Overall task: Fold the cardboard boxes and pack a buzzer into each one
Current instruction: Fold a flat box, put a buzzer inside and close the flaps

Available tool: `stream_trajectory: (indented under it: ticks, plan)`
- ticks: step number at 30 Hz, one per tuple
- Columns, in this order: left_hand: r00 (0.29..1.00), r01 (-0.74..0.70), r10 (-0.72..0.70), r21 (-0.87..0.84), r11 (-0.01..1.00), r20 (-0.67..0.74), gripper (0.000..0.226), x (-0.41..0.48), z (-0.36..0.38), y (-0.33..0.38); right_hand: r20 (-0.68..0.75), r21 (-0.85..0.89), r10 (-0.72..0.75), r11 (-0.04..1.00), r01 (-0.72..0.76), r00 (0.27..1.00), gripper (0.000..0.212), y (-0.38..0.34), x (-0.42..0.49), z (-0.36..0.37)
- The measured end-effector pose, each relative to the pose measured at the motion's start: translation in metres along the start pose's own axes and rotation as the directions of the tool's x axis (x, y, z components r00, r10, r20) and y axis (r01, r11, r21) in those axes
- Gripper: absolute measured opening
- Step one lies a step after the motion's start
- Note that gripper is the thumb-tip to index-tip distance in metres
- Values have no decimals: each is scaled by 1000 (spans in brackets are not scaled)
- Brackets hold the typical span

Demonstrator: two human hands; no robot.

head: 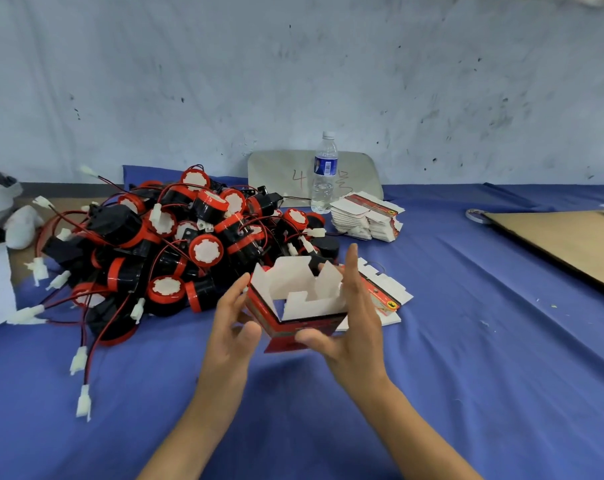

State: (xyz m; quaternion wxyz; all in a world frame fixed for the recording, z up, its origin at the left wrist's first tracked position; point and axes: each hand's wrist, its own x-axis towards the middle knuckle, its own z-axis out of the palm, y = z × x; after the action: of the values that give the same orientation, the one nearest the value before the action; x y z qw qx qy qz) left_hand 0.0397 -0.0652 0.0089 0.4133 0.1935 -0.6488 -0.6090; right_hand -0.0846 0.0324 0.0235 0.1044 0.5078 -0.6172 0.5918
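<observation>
1. Step in hand, as I judge it: folding. One box [298, 299] has been squared up into a tube, but its flaps stand open and no buzzer is inside yet.
2. Taking that box as the clock's centre, it is held up off the blue cloth [466, 358], low in the middle of the view.
3. The left hand [236, 323] grips it from 9 o'clock, fingertips at the left wall and thumb towards the front face. The right hand [357, 317] clamps it from 3 o'clock, fingers flat up the right wall and thumb pressed on the front.
4. The next move probably calls for tucking the notched flaps inward to close one end, which needs a free thumb or finger while the other hand keeps the walls square.
5. The box is thin card, glossy red and black outside and matt white inside, with stepped, tabbed flap edges.
6. The buzzers [176, 244] lie heaped at 10 o'clock: stubby black drums with red rims and white faces, trailing thin red and black wires to white plastic plugs [84, 403].
7. More flat boxes [387, 292] lie just beside the right hand at 3 o'clock, with a taller stack [366, 216] at 1 o'clock.
8. A clear plastic bottle [324, 174] stands near 12 o'clock, and a stiff brown board [563, 244] lies well off at 2 o'clock.
</observation>
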Motion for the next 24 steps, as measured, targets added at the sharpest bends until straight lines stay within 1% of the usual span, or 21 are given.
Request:
stream_trajectory:
  ticks: [2,3,4,7,9,11,13,15,17,20,22,24]
  plan:
    - [1000,10,-11,51,999,13,111,-7,3,-2,40,123,24,992,-29,999,71,-3,-2,2]
    - [1000,14,-14,26,1000,27,111,-11,4,-1,71,206,44,977,-58,997,57,-4,-4,4]
    - [999,18,-17,-21,1000,40,110,-12,6,1,109,286,67,954,-96,992,49,-6,-6,4]
    - [999,39,-35,-134,990,36,103,-13,9,7,207,477,149,848,-233,967,50,-13,-9,6]
    - [999,44,-40,-176,983,26,107,-13,11,9,244,544,228,773,-328,943,53,-17,-10,8]
    - [999,39,-36,-166,985,20,105,-16,14,10,288,527,269,757,-387,919,49,-20,-11,12]
    - [999,34,-34,-131,991,2,91,-19,16,11,328,490,285,764,-420,901,51,-19,-14,15]
    - [999,32,-33,-122,992,-12,81,-21,16,10,349,474,309,757,-451,885,53,-16,-15,17]
    - [999,38,-40,-129,991,-11,68,-22,16,8,349,489,323,738,-465,880,49,-14,-14,18]
    - [999,43,-44,-161,986,-3,33,-23,16,5,314,521,317,730,-442,895,46,-11,-13,18]
    - [999,46,-46,-191,981,5,22,-23,17,5,269,517,306,754,-406,913,44,-11,-12,17]
    - [999,45,-43,-202,978,12,22,-22,17,6,221,492,274,798,-349,936,48,-13,-11,15]
